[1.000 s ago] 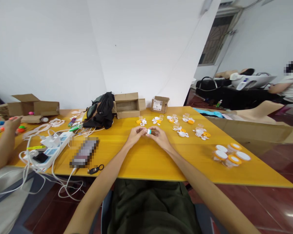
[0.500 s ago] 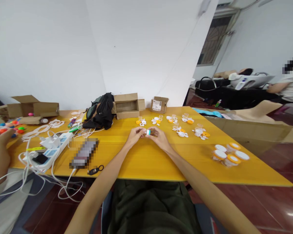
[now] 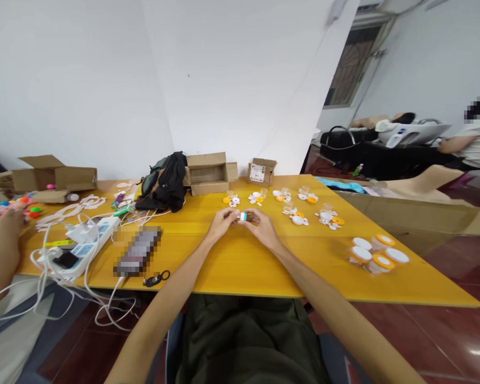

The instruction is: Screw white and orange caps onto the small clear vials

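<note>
Between my two hands, above the middle of the yellow table (image 3: 232,266), is a small white and teal piece (image 3: 243,216); its exact kind is too small to make out. From the left, my left hand (image 3: 223,223) pinches it with closed fingers. My right hand (image 3: 260,224) curls round its other side, fingers closed on it. Beyond my hands lie groups of small white parts (image 3: 233,201), orange rings (image 3: 260,200) and clear cups (image 3: 288,206). Several clear jars with white and orange lids (image 3: 360,254) stand together to the right.
At left are a power strip (image 3: 92,248) with tangled white cables, a phone (image 3: 138,252) and a key fob (image 3: 156,278). A black bag (image 3: 164,184) and open cardboard boxes (image 3: 208,173) line the back. Another person's arm (image 3: 2,250) is at far left, near colourful balls (image 3: 34,212).
My hands stay in place, the small piece turning slightly between my fingers. The other person's hand at far left has shifted a little to the right and flattened.
</note>
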`<state>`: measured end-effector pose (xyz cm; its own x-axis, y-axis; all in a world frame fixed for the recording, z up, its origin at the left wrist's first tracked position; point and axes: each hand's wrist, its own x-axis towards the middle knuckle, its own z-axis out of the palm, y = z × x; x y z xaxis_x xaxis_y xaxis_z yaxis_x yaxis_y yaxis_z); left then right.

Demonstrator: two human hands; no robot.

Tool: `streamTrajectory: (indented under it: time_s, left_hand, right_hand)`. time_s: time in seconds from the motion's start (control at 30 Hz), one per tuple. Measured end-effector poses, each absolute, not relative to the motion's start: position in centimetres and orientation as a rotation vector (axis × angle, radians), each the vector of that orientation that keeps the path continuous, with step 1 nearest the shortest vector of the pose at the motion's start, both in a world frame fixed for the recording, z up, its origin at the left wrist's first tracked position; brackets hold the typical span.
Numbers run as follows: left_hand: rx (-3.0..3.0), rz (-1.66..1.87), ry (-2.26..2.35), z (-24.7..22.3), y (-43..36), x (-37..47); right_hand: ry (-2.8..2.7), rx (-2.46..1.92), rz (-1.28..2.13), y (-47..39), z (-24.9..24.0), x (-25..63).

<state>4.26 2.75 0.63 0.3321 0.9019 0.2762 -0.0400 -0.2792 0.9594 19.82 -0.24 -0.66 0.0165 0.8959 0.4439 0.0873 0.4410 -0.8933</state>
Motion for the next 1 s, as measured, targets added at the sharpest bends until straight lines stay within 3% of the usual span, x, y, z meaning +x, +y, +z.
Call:
streamTrajectory:
  time_s: [0.43, 1.0]
  left_hand:
    - [1.552, 1.128, 0.722, 0.7, 2.4, 4.3]
    - [1.548, 1.095, 0.824, 0.5, 2.6, 4.3]
  right_hand:
    - [-1.32, -0.933, 1.067, 0.5, -1.1, 20.9]
    - [-1.344, -0.921, 0.967, 0.7, -1.1, 20.6]
